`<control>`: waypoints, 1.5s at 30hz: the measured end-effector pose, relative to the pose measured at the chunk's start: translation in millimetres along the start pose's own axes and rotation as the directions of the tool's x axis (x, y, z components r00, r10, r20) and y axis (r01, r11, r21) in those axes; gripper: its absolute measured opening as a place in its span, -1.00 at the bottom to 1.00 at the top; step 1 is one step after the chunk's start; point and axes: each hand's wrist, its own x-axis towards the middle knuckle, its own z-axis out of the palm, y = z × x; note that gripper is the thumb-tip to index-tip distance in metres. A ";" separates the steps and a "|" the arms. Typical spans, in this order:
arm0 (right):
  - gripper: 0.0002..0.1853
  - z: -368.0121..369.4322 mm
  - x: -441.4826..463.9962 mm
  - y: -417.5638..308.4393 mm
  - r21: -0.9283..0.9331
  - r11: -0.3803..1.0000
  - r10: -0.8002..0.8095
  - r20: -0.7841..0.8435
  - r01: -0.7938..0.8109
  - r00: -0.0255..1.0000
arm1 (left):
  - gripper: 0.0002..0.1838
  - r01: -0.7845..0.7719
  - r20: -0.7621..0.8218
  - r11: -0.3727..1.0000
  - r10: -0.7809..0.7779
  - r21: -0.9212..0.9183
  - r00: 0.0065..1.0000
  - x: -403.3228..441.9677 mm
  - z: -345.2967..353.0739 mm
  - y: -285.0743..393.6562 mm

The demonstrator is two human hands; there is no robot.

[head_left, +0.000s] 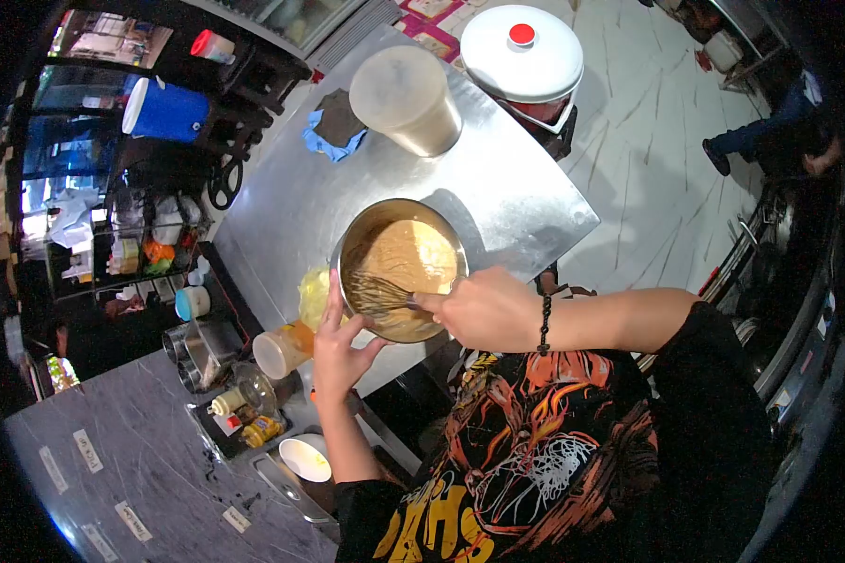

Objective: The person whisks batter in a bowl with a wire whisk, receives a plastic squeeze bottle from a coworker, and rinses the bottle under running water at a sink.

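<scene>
A round metal bowl on the steel table holds a light brown batter. My right hand is closed around the handle of a wire whisk, whose wires rest in the batter near the bowl's lower left side. My left hand holds the bowl's rim at the lower left, thumb and fingers against its wall. Just left of the bowl, partly behind my left fingers, lies a yellowish plastic bag. A container with a pale lid stands beside my left hand.
The steel table bears a tall cloudy container and a dark cloth in blue wrapping. Beyond its edge stands a white-lidded pot. Bottles and a white bowl are at lower left. A person's leg shows at right.
</scene>
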 end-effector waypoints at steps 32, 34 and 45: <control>-0.86 -4.8 -13.4 21.3 0.026 0.999 0.039 0.211 -0.045 0.977 | -0.66 0.111 0.001 0.983 -0.112 -0.143 0.994 -3.0 3.5 -17.8; -0.86 -3.7 -13.7 25.6 -0.030 0.999 0.044 0.199 -0.039 0.979 | -0.67 0.106 0.001 0.987 -0.106 -0.122 0.994 -2.1 2.1 -14.9; -0.78 -30.8 -6.4 -4.2 -0.034 0.997 0.078 0.169 -0.073 0.982 | -0.70 0.079 0.029 0.990 -0.076 -0.114 0.997 1.3 -2.0 -8.6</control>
